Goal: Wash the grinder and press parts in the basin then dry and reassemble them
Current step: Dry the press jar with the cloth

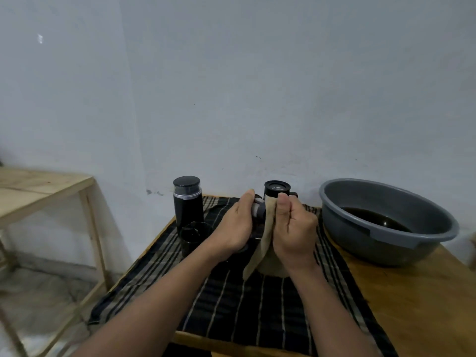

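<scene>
**Both grips closed: a small part in the left, a drying cloth in the right**

Your left grip (235,225) is curled round a small dark cylindrical part (258,208) with a pale grey band, held above the middle of the bench. Your right grip (293,228) is folded tight on a beige cloth (260,244), thumb upright, pressing it against that part. The cloth is soft and matt and hangs in a limp fold below your hands.

Just behind your hands stands a black cylinder (277,189) with a glossy round top and a short stub on its side. To the left is the tall black grinder (188,202), smooth, with a dark cap over a clear collar. A dark glossy cup (194,237) stands just in front of it.

All of this sits on a woven mat (257,305), black with thin pale stripes, spread over the brown wooden bench (412,305). At the right, off the mat, the round grey plastic basin (360,243) holds dark brown liquid.

A pale raw-wood table (38,186) stands to the left over a rough grey floor (51,284). The wall (257,86) is pale, painted and lightly scuffed.
</scene>
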Available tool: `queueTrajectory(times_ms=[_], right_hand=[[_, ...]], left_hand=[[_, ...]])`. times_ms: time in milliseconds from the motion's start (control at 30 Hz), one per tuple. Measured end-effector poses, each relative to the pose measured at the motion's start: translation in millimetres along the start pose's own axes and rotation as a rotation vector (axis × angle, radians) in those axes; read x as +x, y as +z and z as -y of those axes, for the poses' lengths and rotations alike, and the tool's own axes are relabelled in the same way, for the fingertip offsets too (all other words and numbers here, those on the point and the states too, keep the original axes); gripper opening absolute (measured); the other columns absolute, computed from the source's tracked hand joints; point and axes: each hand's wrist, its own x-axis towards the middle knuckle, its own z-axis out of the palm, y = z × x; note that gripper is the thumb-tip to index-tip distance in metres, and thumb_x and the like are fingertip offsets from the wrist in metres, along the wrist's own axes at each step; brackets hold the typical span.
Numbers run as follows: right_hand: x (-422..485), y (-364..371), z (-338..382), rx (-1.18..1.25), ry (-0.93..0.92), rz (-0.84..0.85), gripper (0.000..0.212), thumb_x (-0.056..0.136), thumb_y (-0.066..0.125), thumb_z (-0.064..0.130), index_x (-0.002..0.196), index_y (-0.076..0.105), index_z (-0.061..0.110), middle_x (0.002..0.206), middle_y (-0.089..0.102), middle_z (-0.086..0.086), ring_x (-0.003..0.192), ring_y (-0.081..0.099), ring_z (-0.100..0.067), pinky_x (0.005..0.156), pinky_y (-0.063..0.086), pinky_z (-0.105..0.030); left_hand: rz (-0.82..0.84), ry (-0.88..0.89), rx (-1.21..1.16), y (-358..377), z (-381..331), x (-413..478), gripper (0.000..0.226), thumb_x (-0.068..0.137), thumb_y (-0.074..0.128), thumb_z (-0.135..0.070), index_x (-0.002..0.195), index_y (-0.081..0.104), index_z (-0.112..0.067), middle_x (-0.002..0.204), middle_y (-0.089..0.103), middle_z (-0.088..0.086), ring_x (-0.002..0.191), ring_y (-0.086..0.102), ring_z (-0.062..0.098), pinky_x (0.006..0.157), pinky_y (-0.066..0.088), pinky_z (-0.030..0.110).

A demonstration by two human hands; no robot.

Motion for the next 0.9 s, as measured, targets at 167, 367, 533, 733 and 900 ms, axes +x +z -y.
queueTrajectory(times_ms=[167, 367, 533, 733, 900], right_hand=[[-0.4, -1.7, -0.2, 0.219, 0.399, -0.075, 0.042, 0.106, 0.041, 0.045, 0.076, 0.061, 0.024, 0.060, 0.060, 0.006, 0.055, 0.059, -0.003, 0.054, 0.047, -0.019], [-8.2, -7.0, -6.7, -0.070, -0.038, 0.145, 0.041, 0.106, 0.045, 0.039, 0.095, 0.072, 0.011, 0.087, 0.065, 0.008, 0.079, 0.056, 0.001, 0.074, 0.040, -0.008], [-0.1, -4.1, -2.3, 0.064, 0.205, 0.349, 0.049, 0.105, 0.049, 0.043, 0.066, 0.059, 0.013, 0.058, 0.049, 0.008, 0.056, 0.043, -0.002, 0.053, 0.037, -0.022], [10.0, -14.3, -15.6, 0.305, 0.602, 0.321, 0.062, 0.100, 0.043, 0.055, 0.073, 0.068, 0.005, 0.075, 0.069, -0.001, 0.074, 0.065, -0.016, 0.073, 0.051, -0.036], [14.0, -9.8, -24.2, 0.316, 0.747, 0.411, 0.058, 0.105, 0.038, 0.050, 0.083, 0.076, 0.012, 0.091, 0.079, 0.000, 0.085, 0.072, -0.007, 0.074, 0.053, -0.019]], left_hand=[[0.128, -0.243, -0.221, -9.4, 9.0, 3.8, 0.064, 0.104, 0.021, -0.056, 0.055, 0.042, -0.021, 0.052, 0.034, -0.002, 0.046, 0.022, 0.014, 0.048, 0.015, 0.027], [0.010, -0.258, -0.243, 0.7, 10.0, 5.9, 0.054, 0.107, 0.022, -0.050, 0.067, 0.044, -0.020, 0.058, 0.041, 0.000, 0.050, 0.029, 0.014, 0.051, 0.019, 0.029], [-0.096, -0.112, 0.065, -9.0, 14.7, 12.5, 0.068, 0.096, 0.019, -0.067, 0.075, 0.057, -0.016, 0.079, 0.069, 0.011, 0.081, 0.062, 0.031, 0.081, 0.049, 0.043], [-0.103, 0.092, 0.716, -54.7, 12.6, 24.1, 0.076, 0.092, 0.026, -0.082, 0.088, 0.065, -0.017, 0.085, 0.070, -0.001, 0.082, 0.065, 0.020, 0.083, 0.053, 0.043], [0.146, 0.134, 1.013, -73.8, 16.2, 26.8, 0.051, 0.083, 0.066, -0.071, 0.077, 0.058, -0.021, 0.074, 0.059, -0.007, 0.072, 0.057, 0.016, 0.065, 0.049, 0.036]])
